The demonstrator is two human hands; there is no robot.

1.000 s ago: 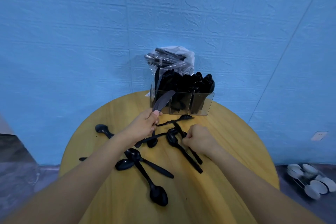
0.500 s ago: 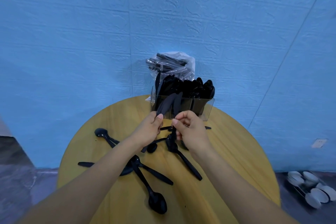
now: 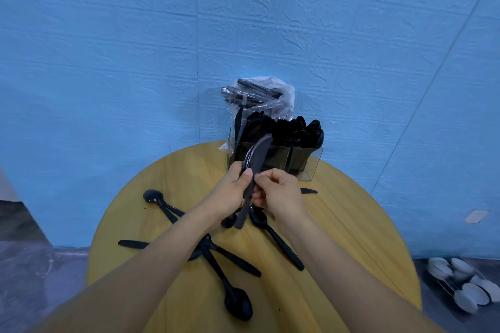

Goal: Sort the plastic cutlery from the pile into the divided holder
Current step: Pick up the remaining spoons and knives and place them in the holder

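Above the table, my left hand (image 3: 230, 192) grips black plastic knives (image 3: 255, 159), blades pointing up toward the holder. My right hand (image 3: 276, 192) pinches the same bundle from the right at its handles. Just behind them stands the clear divided holder (image 3: 311, 165), packed with black cutlery. Several black spoons (image 3: 235, 297) and a few knives (image 3: 132, 244) lie scattered on the round wooden table (image 3: 338, 224) below my hands.
A clear plastic bag (image 3: 259, 97) with more black cutlery leans on the blue wall behind the holder. One knife (image 3: 308, 191) lies right of my right hand. On the floor at lower right sits a rack of white dishes (image 3: 465, 286).
My right hand rose from the pile with a knife and brought it against the knife in my left hand. Both hands now hold the knives together, slightly higher and nearer the holder.
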